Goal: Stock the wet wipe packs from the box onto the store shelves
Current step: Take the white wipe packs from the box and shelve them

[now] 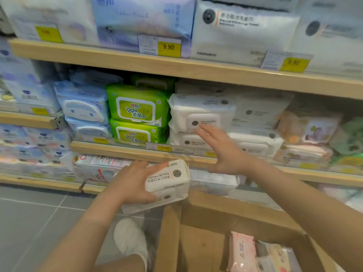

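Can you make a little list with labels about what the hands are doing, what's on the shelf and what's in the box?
left hand: holds white packs
right hand: open, fingers straight, in front of white stack
middle shelf: blue packs, green packs, white stack
box: open, pink pack inside
floor: grey tiles, white shoe

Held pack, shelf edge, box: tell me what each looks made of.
Held pack: soft plastic film, matte white, going by its crimped end seam.
Shelf edge: pale wood or wood-look laminate, with faint grain; which one is unclear.
Box: brown cardboard, dull, with folded flaps.
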`<state>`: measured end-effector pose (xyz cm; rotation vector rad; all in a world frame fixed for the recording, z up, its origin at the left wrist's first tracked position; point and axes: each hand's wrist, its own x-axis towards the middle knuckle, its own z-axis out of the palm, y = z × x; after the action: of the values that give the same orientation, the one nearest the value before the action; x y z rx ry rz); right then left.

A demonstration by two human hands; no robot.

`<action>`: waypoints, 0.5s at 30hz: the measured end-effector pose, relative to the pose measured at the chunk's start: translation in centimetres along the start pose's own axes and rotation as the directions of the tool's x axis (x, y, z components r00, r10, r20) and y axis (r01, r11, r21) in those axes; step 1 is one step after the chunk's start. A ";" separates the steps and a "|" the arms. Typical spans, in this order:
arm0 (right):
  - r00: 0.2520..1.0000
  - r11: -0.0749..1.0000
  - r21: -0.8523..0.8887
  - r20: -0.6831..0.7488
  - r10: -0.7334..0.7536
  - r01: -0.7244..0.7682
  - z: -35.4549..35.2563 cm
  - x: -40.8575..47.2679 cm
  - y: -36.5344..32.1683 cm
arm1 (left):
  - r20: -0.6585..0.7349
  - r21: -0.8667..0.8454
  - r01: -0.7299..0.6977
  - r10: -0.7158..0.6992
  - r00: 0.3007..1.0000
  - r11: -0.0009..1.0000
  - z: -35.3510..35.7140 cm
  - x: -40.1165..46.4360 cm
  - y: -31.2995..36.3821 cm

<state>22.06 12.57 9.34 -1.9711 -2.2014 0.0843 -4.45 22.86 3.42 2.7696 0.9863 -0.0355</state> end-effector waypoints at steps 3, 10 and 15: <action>0.980 0.968 0.225 0.186 0.071 -0.113 1.6 -3.3 -0.3 | 0.003 -0.039 -0.063 0.063 0.998 0.997 -0.4 0.4 2.2; 0.957 0.984 -0.012 0.230 0.175 -0.177 2.7 -7.1 -1.2 | -0.002 -0.139 -0.147 0.148 0.989 0.979 -0.6 0.7 9.8; 0.951 0.968 -0.032 0.184 0.249 -0.247 2.1 -11.0 -1.2 | -0.008 0.004 -0.208 0.208 0.978 0.978 -0.3 1.3 14.0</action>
<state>21.59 1.68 6.39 -2.3221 -2.0459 0.3072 5.32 13.09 6.09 2.8619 0.6940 0.0062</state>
